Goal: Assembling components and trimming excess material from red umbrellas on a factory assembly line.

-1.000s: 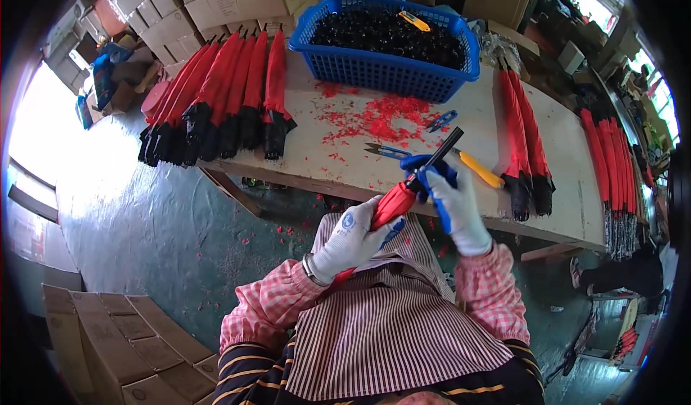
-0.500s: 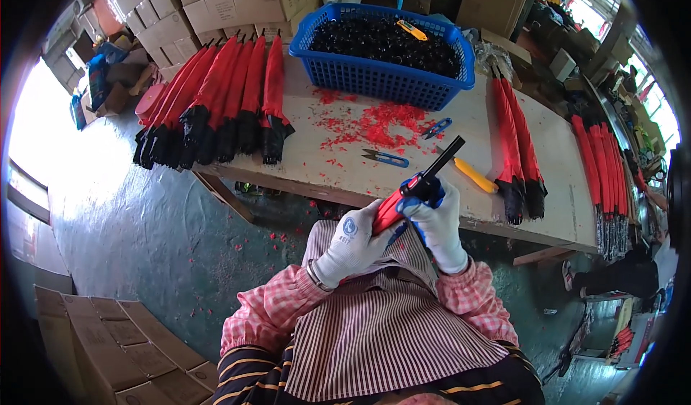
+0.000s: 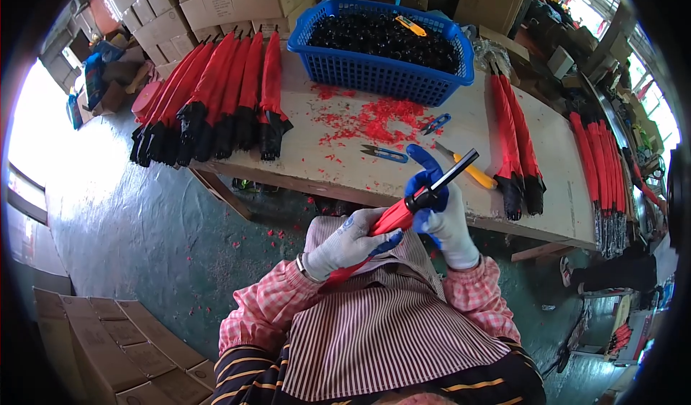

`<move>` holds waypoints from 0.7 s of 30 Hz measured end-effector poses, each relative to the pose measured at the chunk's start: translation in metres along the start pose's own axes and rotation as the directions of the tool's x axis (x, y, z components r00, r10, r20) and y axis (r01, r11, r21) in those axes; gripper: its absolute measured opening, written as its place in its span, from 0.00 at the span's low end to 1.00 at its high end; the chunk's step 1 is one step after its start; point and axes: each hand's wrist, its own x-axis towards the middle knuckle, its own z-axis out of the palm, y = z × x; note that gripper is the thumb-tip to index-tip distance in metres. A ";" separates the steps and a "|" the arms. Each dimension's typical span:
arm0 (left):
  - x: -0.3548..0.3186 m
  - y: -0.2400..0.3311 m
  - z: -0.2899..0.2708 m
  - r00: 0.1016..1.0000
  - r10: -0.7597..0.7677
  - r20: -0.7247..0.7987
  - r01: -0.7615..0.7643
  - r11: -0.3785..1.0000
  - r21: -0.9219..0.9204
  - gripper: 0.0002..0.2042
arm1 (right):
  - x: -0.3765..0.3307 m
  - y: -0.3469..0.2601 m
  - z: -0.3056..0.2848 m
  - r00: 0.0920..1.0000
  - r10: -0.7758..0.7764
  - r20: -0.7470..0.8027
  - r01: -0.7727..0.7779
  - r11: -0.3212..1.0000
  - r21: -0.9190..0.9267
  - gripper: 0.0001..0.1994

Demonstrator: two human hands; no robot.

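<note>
A folded red umbrella (image 3: 393, 219) lies slanted across my lap, its bare dark shaft (image 3: 457, 167) pointing up and right. My left hand (image 3: 350, 241), in a white glove with blue-coated fingers, is closed round the red cloth. Around the black collar (image 3: 419, 201) at the end of the cloth, my right hand (image 3: 448, 221) has its thumb and some fingers, while one blue finger sticks up loosely. Beyond that hand on the table lie a yellow-handled knife (image 3: 475, 175) and two blue thread snips (image 3: 385, 153), one of them farther back.
A blue basket (image 3: 381, 74) full of small black parts, with a yellow cutter (image 3: 410, 26) on top, stands on the table (image 3: 309, 162). Red scraps (image 3: 381, 121) litter it. Red umbrellas (image 3: 227, 81) lie left, more (image 3: 515, 146) right. Cartons (image 3: 122, 340) stand lower left.
My right hand has loosened, one finger now lifted off the collar. The shaft has tipped lower to the right. My left hand has slid slightly down and left along the cloth.
</note>
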 end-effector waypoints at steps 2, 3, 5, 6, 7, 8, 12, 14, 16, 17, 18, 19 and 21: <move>0.000 -0.018 -0.001 1.000 -0.006 0.021 0.008 0.995 -0.101 0.31 | -0.001 -0.002 0.004 0.998 0.050 -0.030 -0.049 0.998 0.034 0.56; 0.001 -0.024 0.000 1.000 -0.008 0.016 0.009 0.995 -0.102 0.31 | -0.003 -0.004 0.006 0.993 0.099 -0.063 -0.095 0.993 0.067 0.56; 0.006 -0.027 0.003 0.999 -0.022 -0.025 0.020 0.998 -0.063 0.33 | -0.009 -0.003 0.006 0.983 0.148 -0.111 -0.137 0.985 0.101 0.56; 0.008 -0.028 0.004 0.998 -0.029 -0.047 0.027 0.999 -0.043 0.34 | -0.012 0.002 0.005 0.981 0.120 -0.150 -0.120 0.993 0.009 0.56; 0.008 -0.028 0.005 0.999 -0.030 -0.043 0.028 0.999 -0.042 0.34 | -0.014 0.007 0.003 0.978 0.088 -0.187 -0.105 0.991 -0.083 0.56; 0.008 -0.028 0.005 1.000 -0.012 0.003 0.013 0.994 -0.106 0.33 | -0.016 0.009 0.003 0.974 0.053 -0.219 -0.093 0.980 -0.174 0.56; 0.011 -0.034 0.009 0.998 0.018 0.068 0.000 0.966 -0.260 0.30 | -0.007 -0.003 0.002 0.997 -0.017 -0.078 0.020 0.999 0.041 0.54; 0.014 -0.037 0.014 0.999 -0.002 0.035 0.013 0.950 -0.311 0.29 | -0.010 -0.001 -0.001 0.992 0.041 -0.122 -0.038 0.999 0.019 0.52; 0.013 -0.026 0.020 0.998 0.059 -0.037 -0.062 0.994 -0.095 0.29 | -0.013 0.002 -0.003 0.967 0.146 -0.211 -0.153 0.988 -0.019 0.50; 0.014 -0.017 0.023 0.986 0.137 -0.093 -0.124 0.983 0.133 0.28 | -0.014 0.005 -0.005 0.965 0.150 -0.215 -0.157 0.987 -0.016 0.50; 0.015 -0.013 0.023 0.966 0.225 -0.127 -0.168 0.920 0.355 0.27 | -0.014 0.009 -0.006 0.973 0.114 -0.202 -0.122 0.992 -0.028 0.48; 0.017 -0.018 0.021 0.967 0.221 -0.127 -0.164 0.920 0.355 0.27 | -0.014 0.010 -0.007 0.980 0.076 -0.185 -0.085 0.996 -0.039 0.47; 0.025 -0.038 0.013 1.000 0.027 -0.016 -0.028 0.991 -0.134 0.28 | -0.015 0.011 -0.008 0.986 0.044 -0.164 -0.052 0.998 -0.045 0.46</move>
